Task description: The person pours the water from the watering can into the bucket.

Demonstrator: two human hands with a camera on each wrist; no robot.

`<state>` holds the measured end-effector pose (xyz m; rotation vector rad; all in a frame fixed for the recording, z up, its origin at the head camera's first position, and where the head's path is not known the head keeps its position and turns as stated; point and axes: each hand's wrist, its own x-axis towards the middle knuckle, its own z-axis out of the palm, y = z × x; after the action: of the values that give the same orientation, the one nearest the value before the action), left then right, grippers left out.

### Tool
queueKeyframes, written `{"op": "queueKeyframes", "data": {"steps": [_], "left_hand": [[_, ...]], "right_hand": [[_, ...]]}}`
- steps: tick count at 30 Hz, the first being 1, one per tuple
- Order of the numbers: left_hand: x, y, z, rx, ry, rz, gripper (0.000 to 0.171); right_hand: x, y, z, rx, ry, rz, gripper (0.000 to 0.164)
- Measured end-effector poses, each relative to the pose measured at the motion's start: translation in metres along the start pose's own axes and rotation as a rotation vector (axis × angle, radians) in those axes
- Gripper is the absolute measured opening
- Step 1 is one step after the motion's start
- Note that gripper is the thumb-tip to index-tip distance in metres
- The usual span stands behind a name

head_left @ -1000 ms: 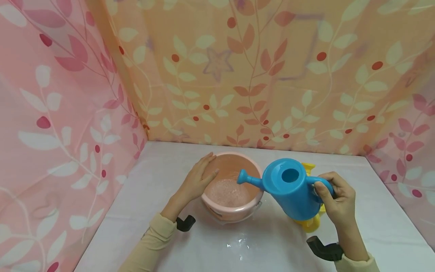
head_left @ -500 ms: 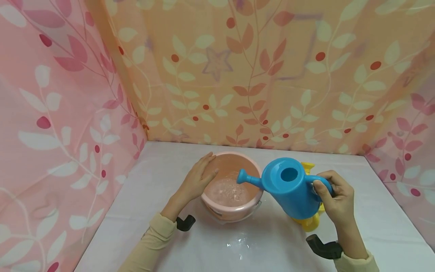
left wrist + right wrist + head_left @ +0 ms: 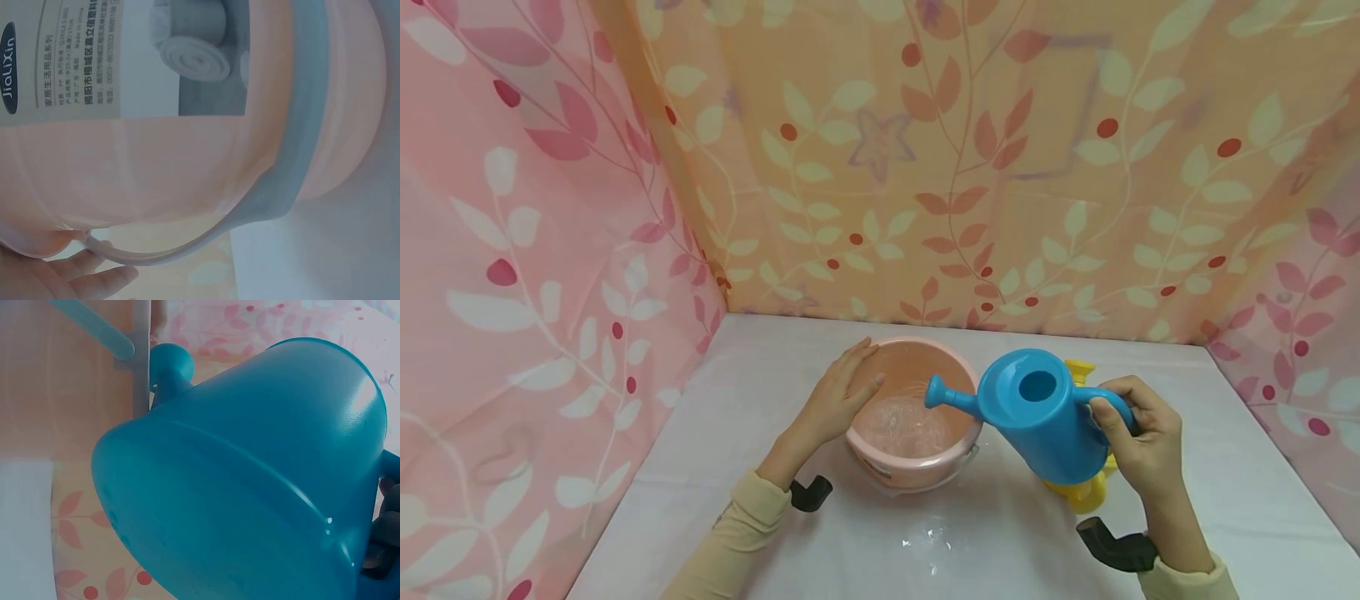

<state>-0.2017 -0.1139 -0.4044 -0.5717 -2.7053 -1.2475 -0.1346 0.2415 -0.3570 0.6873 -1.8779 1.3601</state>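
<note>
A pink bucket with rippling water in it stands on the table. My left hand holds its left rim, thumb over the opening. In the left wrist view, fingertips reach down the outside beside the bucket's grey handle. My right hand grips the handle of a blue watering can, tilted left. The can's spout points over the right rim, and fine streams seem to fall from it. The right wrist view shows the can's underside and, partly, my curled fingers.
Behind the blue can is a yellow plastic object, mostly hidden. Wet spots glisten on the white tabletop in front of the bucket. Patterned cloth hangs at the back and both sides.
Both hands, the watering can and the bucket stay nearly in place. The water in the bucket keeps rippling, its surface pattern shifting.
</note>
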Motion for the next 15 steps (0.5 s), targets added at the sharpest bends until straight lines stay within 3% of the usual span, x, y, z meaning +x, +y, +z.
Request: {"op": "queueKeyframes", "data": {"steps": [15], "left_hand": [[-0.0002,-0.001,0.0008,-0.007,0.006,0.004,0.058]], "right_hand": [[-0.0001,0.0012,-0.0001,-0.006,0.003,0.0,0.019]]}}
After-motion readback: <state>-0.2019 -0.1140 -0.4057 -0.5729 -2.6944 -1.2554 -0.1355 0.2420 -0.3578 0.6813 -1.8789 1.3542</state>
